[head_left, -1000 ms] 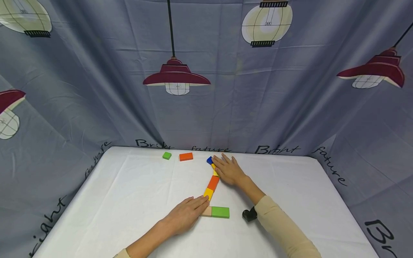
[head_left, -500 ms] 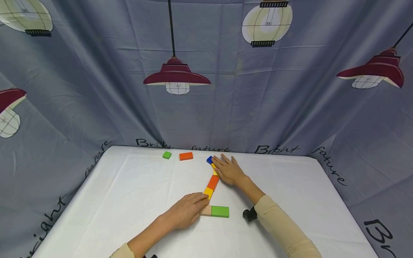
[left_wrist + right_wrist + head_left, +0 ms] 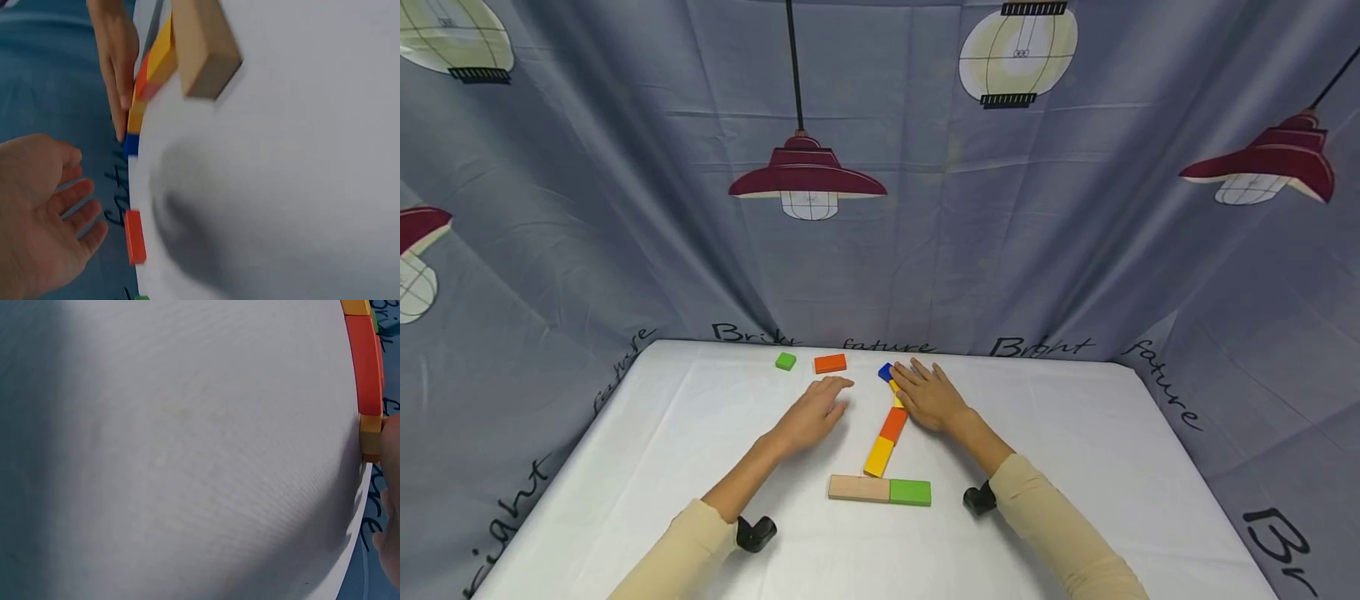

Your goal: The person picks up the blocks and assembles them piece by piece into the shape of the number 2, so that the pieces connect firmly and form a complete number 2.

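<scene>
My left hand (image 3: 808, 417) is over the table, fingers loosely bent and holding nothing, just short of a loose orange block (image 3: 831, 363). In the left wrist view, the same hand (image 3: 44, 212) shows its palm and bent fingers. My right hand (image 3: 931, 396) lies with extended fingers at a blue block (image 3: 885, 372) and a small yellow block (image 3: 898, 399), partly covering them. From there a slanting row continues down through an orange block (image 3: 893, 424) and a yellow block (image 3: 878, 457). Below it, a plain wooden block (image 3: 859, 488) and a green block (image 3: 910, 492) lie end to end.
A small green block (image 3: 786, 361) lies near the back edge, left of the loose orange one. The table has a white cover (image 3: 1037, 467). Behind it hangs a grey-blue curtain (image 3: 917, 250) printed with lamps. Dark wrist cameras (image 3: 756, 533) stick out from both sleeves.
My left hand has left the lower yellow block and moved back and left toward the loose orange block, uncovering the plain wooden block. My right hand has stayed in place.
</scene>
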Demonstrator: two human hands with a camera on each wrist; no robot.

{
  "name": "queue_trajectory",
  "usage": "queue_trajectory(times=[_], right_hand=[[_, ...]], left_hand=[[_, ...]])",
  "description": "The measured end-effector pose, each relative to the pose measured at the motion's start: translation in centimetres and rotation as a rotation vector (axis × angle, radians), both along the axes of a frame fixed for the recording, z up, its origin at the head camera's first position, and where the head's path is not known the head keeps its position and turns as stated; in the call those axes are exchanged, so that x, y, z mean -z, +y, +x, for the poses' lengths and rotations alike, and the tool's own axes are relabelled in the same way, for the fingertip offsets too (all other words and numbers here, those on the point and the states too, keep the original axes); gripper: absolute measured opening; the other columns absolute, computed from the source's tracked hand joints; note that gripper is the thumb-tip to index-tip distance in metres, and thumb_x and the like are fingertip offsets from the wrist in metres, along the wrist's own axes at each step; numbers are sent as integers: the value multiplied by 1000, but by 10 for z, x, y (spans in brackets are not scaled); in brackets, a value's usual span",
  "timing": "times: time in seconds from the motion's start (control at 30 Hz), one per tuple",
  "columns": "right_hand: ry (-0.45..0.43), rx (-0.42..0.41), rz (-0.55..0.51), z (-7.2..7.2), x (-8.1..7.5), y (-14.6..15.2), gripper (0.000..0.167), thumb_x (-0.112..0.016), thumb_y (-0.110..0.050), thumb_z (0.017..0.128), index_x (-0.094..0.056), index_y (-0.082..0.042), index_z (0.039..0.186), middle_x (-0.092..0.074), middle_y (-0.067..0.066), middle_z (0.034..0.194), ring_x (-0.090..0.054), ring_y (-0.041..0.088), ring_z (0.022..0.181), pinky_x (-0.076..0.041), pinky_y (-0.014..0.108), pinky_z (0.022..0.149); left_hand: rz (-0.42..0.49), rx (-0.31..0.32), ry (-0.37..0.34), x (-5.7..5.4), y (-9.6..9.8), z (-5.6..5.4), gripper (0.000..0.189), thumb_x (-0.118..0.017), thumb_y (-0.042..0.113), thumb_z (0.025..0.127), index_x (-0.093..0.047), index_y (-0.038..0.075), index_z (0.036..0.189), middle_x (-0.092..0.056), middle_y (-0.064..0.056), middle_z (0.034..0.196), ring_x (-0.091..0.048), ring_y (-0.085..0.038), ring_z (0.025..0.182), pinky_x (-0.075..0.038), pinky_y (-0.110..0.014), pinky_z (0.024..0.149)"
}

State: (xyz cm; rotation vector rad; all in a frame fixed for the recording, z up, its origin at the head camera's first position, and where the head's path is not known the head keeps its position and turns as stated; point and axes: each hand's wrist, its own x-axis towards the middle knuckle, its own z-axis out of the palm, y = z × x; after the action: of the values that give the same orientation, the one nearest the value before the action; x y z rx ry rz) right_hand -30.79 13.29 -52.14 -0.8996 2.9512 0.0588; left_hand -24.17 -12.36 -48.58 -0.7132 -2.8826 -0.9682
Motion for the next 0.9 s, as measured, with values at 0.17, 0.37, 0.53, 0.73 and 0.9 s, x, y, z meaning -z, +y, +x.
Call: queue_trajectory(times=[0.17,0.37,0.53,0.73,0.9], right_hand=[[6,1,-10,1,-1,1,54,-27,-40,110,-25,-19,160,-22,0,164,-16,28,150,-13,58,118],[14,2,-19,0,1,0,54,-27,-40,110,-26,-20,160,-22,1,164,-17,27,150,-13,60,117],[18,8,-15,-1,3,0,54,-27,-41,110,-27,-21,160,-22,0,164,-17,27,150,-13,60,117],[19,11,-14,0,3,0,55,-28,-41,109,-26,-21,160,-22,0,164,-17,28,150,-13,59,117],[13,16,-9,1,1,1,55,-27,-42,109,-26,-21,160,-21,0,164,-17,28,150,-13,59,117]], left_hand=[[14,-118,14,4,-10,-34,38,-53,8,103,-51,-4,138,-50,-21,141,-46,-38,128,-37,-50,108],[-24,-219,-20,11,-18,-62,42,-55,11,103,-49,-1,143,-48,-21,144,-44,-40,130,-36,-51,109],[-69,-247,-76,14,-20,-73,44,-56,11,103,-47,-1,144,-46,-22,145,-43,-41,131,-35,-52,110],[-122,-237,-75,22,-19,-81,45,-56,9,102,-48,-1,145,-47,-22,144,-45,-41,129,-37,-51,109],[-121,-256,-70,26,-17,-85,40,-54,6,101,-53,-2,140,-49,-21,140,-47,-39,127,-38,-50,108]])
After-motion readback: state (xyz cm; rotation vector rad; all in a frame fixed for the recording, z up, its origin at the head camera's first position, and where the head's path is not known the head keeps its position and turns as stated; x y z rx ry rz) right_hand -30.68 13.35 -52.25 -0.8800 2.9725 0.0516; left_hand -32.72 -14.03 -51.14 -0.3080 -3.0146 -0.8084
